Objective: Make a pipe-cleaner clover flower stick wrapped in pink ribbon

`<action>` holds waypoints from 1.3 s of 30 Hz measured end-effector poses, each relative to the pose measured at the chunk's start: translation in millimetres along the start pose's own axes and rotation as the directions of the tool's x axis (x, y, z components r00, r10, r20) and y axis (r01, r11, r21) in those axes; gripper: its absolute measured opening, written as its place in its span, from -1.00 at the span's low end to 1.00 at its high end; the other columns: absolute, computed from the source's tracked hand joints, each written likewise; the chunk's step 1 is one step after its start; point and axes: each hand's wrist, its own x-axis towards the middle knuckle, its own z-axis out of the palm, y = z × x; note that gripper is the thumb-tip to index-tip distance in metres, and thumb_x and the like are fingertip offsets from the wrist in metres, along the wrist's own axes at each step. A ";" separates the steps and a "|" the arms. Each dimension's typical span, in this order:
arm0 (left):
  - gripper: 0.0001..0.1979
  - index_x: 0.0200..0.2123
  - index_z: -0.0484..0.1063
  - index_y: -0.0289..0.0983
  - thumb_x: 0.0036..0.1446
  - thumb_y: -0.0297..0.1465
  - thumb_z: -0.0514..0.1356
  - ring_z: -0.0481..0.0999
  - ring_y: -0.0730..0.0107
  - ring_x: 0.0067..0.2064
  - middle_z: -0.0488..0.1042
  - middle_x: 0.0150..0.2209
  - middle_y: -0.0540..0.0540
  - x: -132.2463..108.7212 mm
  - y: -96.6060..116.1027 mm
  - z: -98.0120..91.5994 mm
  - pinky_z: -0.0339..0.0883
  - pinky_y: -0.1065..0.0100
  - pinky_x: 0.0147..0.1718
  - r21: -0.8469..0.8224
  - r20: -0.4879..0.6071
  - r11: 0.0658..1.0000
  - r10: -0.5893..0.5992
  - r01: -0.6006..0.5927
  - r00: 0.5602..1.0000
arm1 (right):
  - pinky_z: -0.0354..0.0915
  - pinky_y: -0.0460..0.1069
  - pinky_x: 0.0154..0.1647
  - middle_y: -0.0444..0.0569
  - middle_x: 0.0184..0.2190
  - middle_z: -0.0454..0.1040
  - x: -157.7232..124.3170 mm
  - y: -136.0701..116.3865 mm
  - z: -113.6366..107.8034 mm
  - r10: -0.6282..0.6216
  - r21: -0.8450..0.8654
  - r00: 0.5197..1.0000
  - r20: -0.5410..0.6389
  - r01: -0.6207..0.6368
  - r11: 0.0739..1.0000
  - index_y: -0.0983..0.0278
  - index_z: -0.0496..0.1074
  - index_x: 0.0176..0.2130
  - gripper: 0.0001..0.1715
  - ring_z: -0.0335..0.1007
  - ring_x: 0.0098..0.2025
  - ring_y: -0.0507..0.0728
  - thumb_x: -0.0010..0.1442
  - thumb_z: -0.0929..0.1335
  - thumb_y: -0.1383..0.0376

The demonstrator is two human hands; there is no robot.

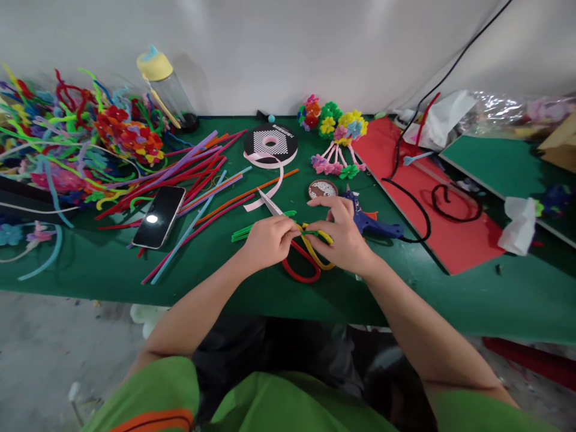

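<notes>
My left hand (271, 241) and my right hand (341, 235) meet near the front of the table, fingers closed in a pinch. Between their fingertips runs a short green pipe cleaner (308, 233). Beneath both hands lies a pair of scissors (302, 277) with red and yellow handles, its blades pointing away to the left. Short green pipe cleaner pieces (242, 233) rest just left of my left hand. Beyond my right hand are a blue glue gun (375, 226) and a small round dish of white beads (323, 189).
Long coloured pipe cleaners (198, 174) and a phone (159, 217) lie left. A ribbon spool (270, 146), fuzzy flowers (335, 129) and a bottle (167, 90) stand at the back. Right, a black cable (423, 222) crosses a red board (454, 234). A tangled pile (81, 138) fills the far left.
</notes>
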 end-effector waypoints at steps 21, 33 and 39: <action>-0.88 -0.48 0.27 -0.30 0.11 -0.48 0.04 0.38 0.50 -0.43 0.39 -0.48 -0.03 4.6 1.0 -0.6 0.27 0.43 -0.46 -0.163 -0.019 0.979 -0.131 0.126 0.991 | 0.23 0.20 -0.11 0.07 -0.01 0.20 0.8 1.6 -1.7 0.194 0.122 0.981 -0.002 -0.192 0.974 0.21 0.43 -0.29 -0.80 0.13 0.04 0.28 0.11 0.30 0.17; -0.93 -0.42 0.28 -0.31 0.11 -0.53 0.06 0.42 0.40 -0.36 0.42 -0.45 -0.07 -0.9 -5.6 7.9 0.29 0.35 -0.38 0.346 -0.131 0.883 0.380 -0.317 0.916 | 0.33 0.09 -0.27 0.05 -0.05 0.28 1.4 2.0 3.6 0.404 0.451 0.886 0.227 -0.463 0.763 0.25 0.42 -0.41 -0.90 0.30 -0.29 0.07 0.04 0.33 0.26; -0.89 -0.47 0.29 -0.33 0.11 -0.53 0.06 0.41 0.40 -0.40 0.41 -0.51 -0.08 -2.1 -4.0 11.8 0.32 0.37 -0.41 0.230 -0.149 0.941 0.287 -0.249 0.946 | 0.23 0.17 0.02 0.02 -0.04 0.26 0.6 1.8 4.2 0.343 0.390 0.932 0.118 -0.361 0.847 0.24 0.43 -0.44 -0.95 0.22 0.02 0.19 0.01 0.34 0.36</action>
